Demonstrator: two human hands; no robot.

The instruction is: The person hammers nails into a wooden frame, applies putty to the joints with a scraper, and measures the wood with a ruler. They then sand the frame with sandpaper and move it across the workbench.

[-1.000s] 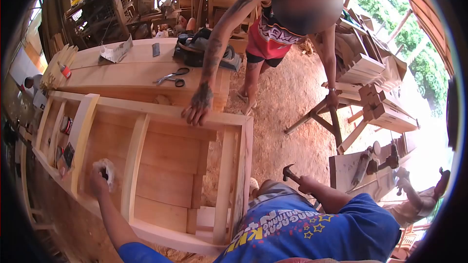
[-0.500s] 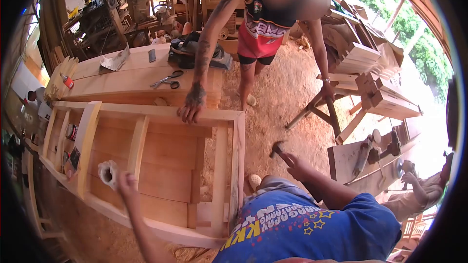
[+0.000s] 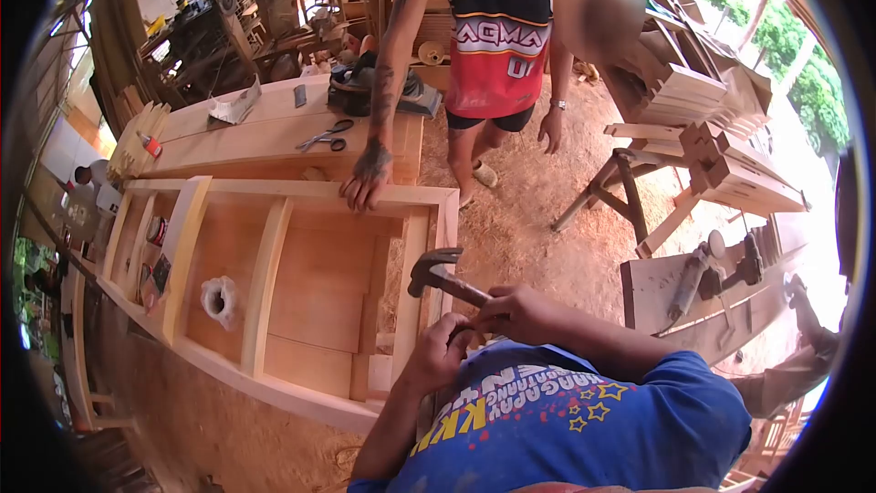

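Observation:
My right hand point(image 3: 513, 314) is wrapped round the handle of a claw hammer point(image 3: 436, 272), its head over the near right corner of a wooden frame point(image 3: 444, 219). Close against it, my left hand point(image 3: 442, 353) has its fingers pinched together; what they hold, if anything, is too small to make out. A crumpled white plastic bag point(image 3: 218, 302), rolled open at the top, rests within the frame, to the left of my hands. Another person's tattooed hand point(image 3: 367, 181) lies on the frame's far rail.
Behind the frame, planks point(image 3: 274, 132) carry scissors point(image 3: 326, 135) and a power tool point(image 3: 351, 91). A wooden trestle point(image 3: 620, 187) and stacked timber point(image 3: 730, 169) stand at right. A clamp point(image 3: 698, 278) sits on a bench. Wood shavings cover the floor.
My left hand has left the white bag and come right, to my right hand. The hammer has risen over the frame's corner. The other person's far hand has let go of the trestle.

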